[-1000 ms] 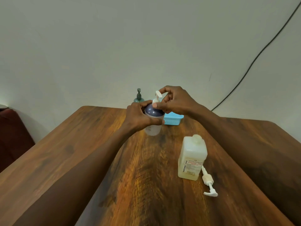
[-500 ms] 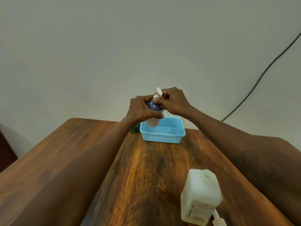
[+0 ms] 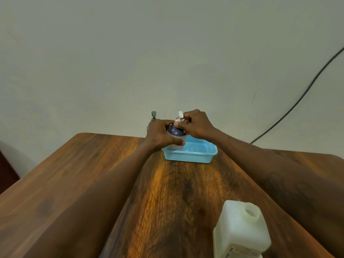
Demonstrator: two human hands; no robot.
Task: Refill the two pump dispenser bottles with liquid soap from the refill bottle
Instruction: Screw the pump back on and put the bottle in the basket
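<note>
We hold a pump bottle over a blue basket.

Close to us, the open refill bottle (image 3: 242,229) stands on the table (image 3: 74,183); its label is too blurry to read. Farther off, our left hand (image 3: 160,135) wraps the pump bottle (image 3: 176,132), our right hand (image 3: 195,125) pinches its pump above the basket (image 3: 191,155). A green bottle (image 3: 153,116) peeks out behind.

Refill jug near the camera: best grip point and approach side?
Grip the refill jug across its flat side walls below the shoulder, coming in from the right. It stands upright with the neck uncapped, so keep it level. The top slopes and offers little hold. The right hand is nearer but busy at the pump bottle.
</note>
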